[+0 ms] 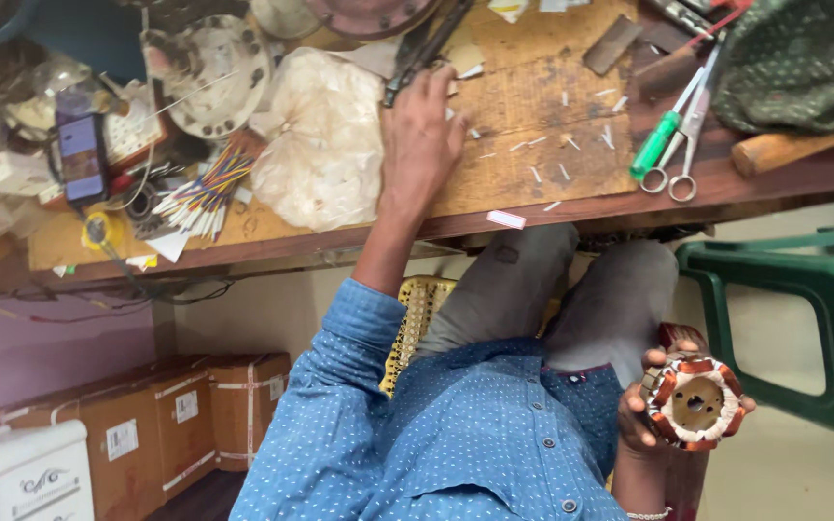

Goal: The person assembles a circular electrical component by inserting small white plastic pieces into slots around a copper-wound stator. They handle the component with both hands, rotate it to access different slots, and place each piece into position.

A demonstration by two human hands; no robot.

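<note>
Colours, quick rundown:
- shirt point(456, 434): blue, tiny white dots
- trousers point(571, 289): grey
- motor stator point(695, 401) in hand: copper-orange windings, white insulation, pale core
- worktop point(533, 135): tan wood top, dark reddish-brown edge, white paper slivers scattered about
- screwdriver point(655, 145): bright green handle
- scissors point(680, 145): silver
- stool point(803, 309): dark green plastic
- wire bundle point(207, 188): mixed red, yellow, blue, white
- plastic bag point(325, 135): milky white
- cloth point(803, 63) far right: olive green, small speckle pattern
- boxes point(156, 425): brown cardboard, white labels and tape

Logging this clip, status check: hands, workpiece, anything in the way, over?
Left hand on bench, fingers at dark pliers, grip unclear. Right hand holds copper-wound stator over lap. Scissors, green screwdriver, wire bundle lie apart on bench.
</note>
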